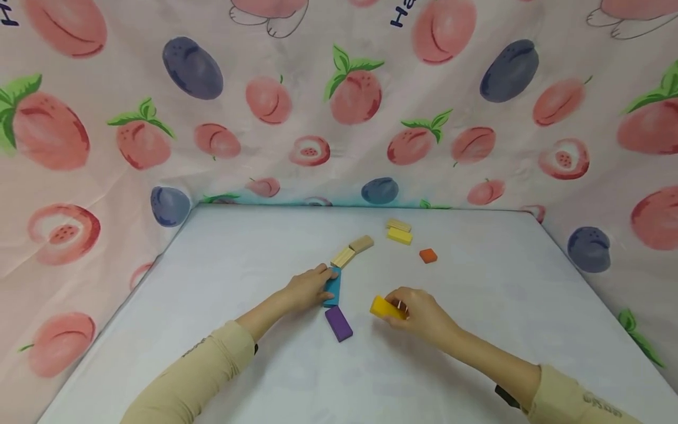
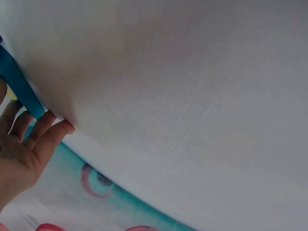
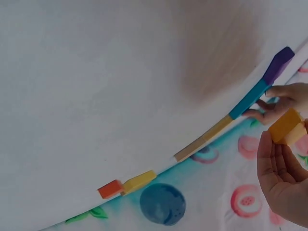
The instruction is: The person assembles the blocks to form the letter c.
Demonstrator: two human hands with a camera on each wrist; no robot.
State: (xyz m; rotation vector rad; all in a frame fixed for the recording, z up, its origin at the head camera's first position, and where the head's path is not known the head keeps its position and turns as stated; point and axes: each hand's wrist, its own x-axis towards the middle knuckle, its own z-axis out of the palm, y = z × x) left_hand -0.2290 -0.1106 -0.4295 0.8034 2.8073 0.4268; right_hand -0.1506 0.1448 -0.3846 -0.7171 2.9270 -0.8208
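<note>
My left hand (image 1: 307, 287) holds a blue block (image 1: 333, 288) flat on the white table, thumb near its close end and fingers near its far end. In the left wrist view the blue block (image 2: 20, 84) shows only in part, at the left edge. My right hand (image 1: 425, 316) pinches a yellow block (image 1: 382, 307) between thumb and fingers, apparently just above the table. A purple block (image 1: 339, 324) lies at the blue block's near end. Beyond its far end, two plain wooden blocks, one nearer (image 1: 343, 257) and one farther (image 1: 362, 244), continue the curved row.
Farther back on the right lie another yellow block (image 1: 399, 236), a pale wooden block (image 1: 398, 225) close behind it and a small orange block (image 1: 428, 255). Fruit-print cloth (image 1: 312, 106) hangs behind and along both sides of the white table (image 1: 254, 241).
</note>
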